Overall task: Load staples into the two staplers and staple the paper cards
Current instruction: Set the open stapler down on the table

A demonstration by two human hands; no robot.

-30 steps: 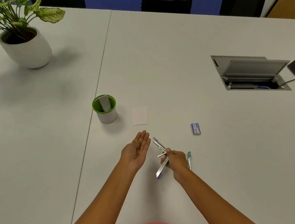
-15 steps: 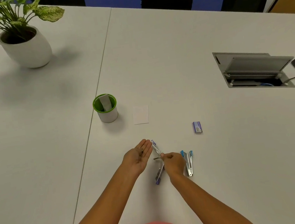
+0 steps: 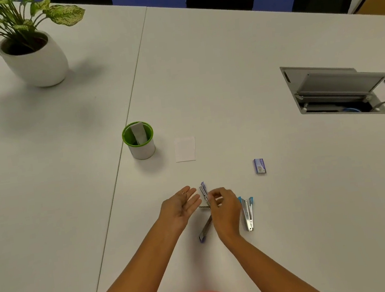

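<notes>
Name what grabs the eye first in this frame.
The two hands at bottom centre: the left hand open, palm up, the right hand pinching a thin metal strip over the opened purple stapler. Next, the potted plant far left and the open cable hatch at right.

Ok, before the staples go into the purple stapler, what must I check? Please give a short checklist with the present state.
1. The purple stapler is opened out: ok.
2. The right hand pinches the staple strip: ok.
3. The strip is lined up with the stapler's channel: cannot tell, too small.
4. The left hand steadies the stapler: not ok, it is open, palm up, beside it.
5. The blue stapler lies apart, at the right: ok.
6. The paper card lies flat, beyond the hands: ok.
</notes>
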